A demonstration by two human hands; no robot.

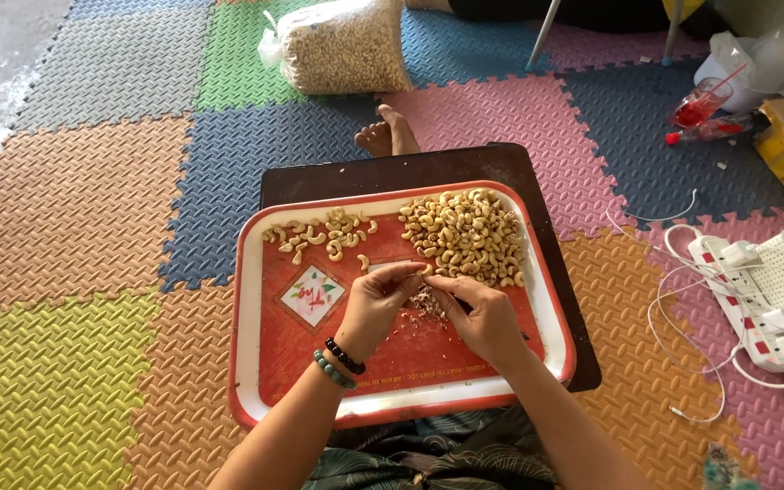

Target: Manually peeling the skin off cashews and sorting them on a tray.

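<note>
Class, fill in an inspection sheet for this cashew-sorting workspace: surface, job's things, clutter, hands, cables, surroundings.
Surface: red tray with white rim on a dark board, over coloured foam floor mats.
Job's things: large cashew pile upper right of the tray; smaller cashew group upper left.
Clutter: skin scraps under the hands.
Hands: left hand and right hand meet over the tray, pinching one small piece between them; beaded bracelets on the left wrist.
Cables: white power strip with plugs and loose white cables, right.
Surroundings: clear bag of nuts, plastic cup of red drink, a bare foot.
</note>
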